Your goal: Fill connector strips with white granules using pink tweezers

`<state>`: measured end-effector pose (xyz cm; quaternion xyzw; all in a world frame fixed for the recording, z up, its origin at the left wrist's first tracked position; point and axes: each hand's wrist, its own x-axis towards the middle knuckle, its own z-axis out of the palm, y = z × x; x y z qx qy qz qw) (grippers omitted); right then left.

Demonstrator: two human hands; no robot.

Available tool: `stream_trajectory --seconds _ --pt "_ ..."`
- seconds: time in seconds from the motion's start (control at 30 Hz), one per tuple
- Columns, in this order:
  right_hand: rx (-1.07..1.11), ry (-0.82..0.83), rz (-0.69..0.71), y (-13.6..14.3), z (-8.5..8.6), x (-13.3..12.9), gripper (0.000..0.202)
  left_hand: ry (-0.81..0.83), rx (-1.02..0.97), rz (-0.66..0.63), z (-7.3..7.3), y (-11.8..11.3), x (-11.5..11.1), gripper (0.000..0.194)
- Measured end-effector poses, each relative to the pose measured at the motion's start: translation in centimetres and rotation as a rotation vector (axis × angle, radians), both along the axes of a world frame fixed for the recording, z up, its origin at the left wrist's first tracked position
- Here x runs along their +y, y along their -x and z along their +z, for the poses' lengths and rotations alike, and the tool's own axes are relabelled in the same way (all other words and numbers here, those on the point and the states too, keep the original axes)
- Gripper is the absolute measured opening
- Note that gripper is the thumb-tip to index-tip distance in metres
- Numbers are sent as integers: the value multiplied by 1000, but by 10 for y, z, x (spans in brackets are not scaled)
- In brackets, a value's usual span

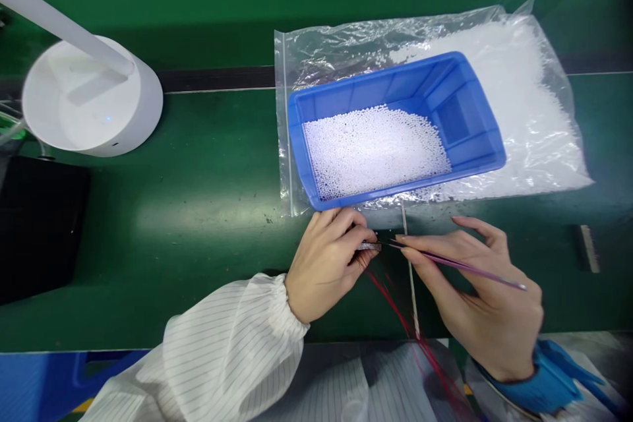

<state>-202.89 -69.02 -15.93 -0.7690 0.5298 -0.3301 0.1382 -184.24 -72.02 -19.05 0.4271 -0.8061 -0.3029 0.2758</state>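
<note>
My left hand (329,260) is closed on a small silvery piece (368,246), mostly covered by the fingers. Thin red wires (390,300) trail from beneath that hand down over the table's front edge. Between thumb and fingers, my right hand (487,290) holds purple tweezers (465,266), their dark tips at the silvery piece. Just beyond both hands is a blue bin (395,196) partly filled with small white beads (373,148). A thin pale strip (412,290) lies on the green table between my hands.
Under the bin lies a clear zip bag (524,99) of white beads. A white lamp base (143,105) stands at the back left, with a black box (42,227) nearer. A small grey bar (588,248) lies at the right.
</note>
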Motion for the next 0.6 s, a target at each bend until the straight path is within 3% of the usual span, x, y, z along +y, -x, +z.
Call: stream_trajectory --seconds 0.23,0.4,0.6 --pt "-72 72 -99 15 13 -8 25 -18 28 10 1 0 1 5" --pt "-20 185 -286 28 22 -45 25 -23 47 23 0 1 2 4" --pt "118 132 -158 18 16 -90 9 -26 57 16 -2 0 2 5"
